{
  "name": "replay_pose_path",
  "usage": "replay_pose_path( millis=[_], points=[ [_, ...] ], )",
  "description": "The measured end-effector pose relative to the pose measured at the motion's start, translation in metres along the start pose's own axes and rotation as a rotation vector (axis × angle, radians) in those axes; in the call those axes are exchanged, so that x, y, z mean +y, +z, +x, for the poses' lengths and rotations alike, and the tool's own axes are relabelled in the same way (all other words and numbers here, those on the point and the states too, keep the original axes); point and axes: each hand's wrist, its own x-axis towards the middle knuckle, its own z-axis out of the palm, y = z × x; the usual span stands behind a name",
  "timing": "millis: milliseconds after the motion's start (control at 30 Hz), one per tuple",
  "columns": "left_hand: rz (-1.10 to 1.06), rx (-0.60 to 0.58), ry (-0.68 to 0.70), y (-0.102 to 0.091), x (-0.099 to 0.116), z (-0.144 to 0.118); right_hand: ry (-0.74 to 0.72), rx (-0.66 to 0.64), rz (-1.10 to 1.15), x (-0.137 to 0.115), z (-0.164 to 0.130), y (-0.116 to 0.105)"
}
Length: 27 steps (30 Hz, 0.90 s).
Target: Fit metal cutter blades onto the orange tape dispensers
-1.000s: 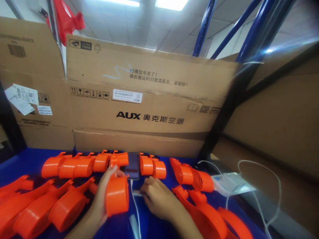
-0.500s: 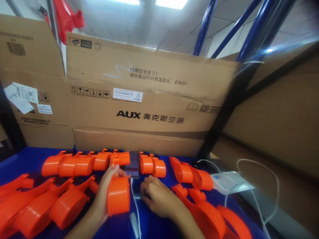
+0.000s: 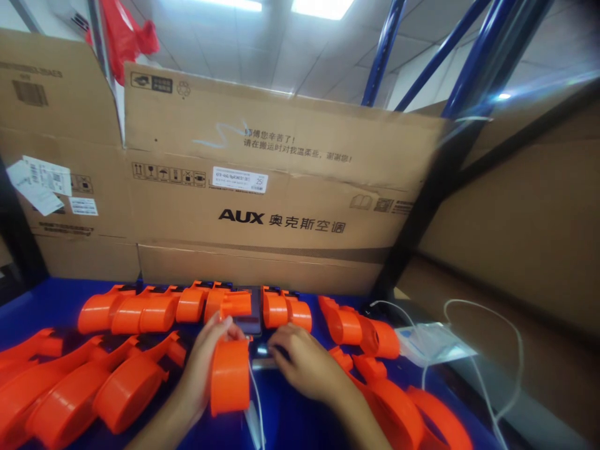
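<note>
My left hand [image 3: 199, 369] holds an orange part [image 3: 229, 375].
Round, bright, long way toward the bench's back edge; fingers wrapped tight.

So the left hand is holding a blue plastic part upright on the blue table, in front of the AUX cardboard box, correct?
Not quite: the part is orange, not blue. The head view shows the left hand gripping an orange plastic part upright on the blue table, in front of the AUX cardboard box. The right hand rests beside it.
</note>
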Motion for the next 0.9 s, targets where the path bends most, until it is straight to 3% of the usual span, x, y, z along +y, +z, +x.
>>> replay_pose_path(
  millis=[133,333,467,633,900],
  points=[
    [0.017,-0.019,-0.011,0.002,-0.003,0.0,0.055,0.138,0.128,0.001,0.002,-0.003],
    [-0.025,-0.098,-0.036,0.002,-0.011,0.003,0.053,0.461,0.399,0.005,0.007,0.006],
    [0.049,-0.101,-0.002,0.0,-0.014,0.004,0.162,0.615,0.569,0.007,0.007,0.011],
    [0.136,-0.085,0.04,-0.003,-0.015,0.006,0.157,0.604,0.866,0.003,0.007,0.008],
    [0.132,-0.085,0.026,-0.002,-0.018,0.01,0.121,0.644,1.001,-0.004,0.009,0.01]
  ],
)
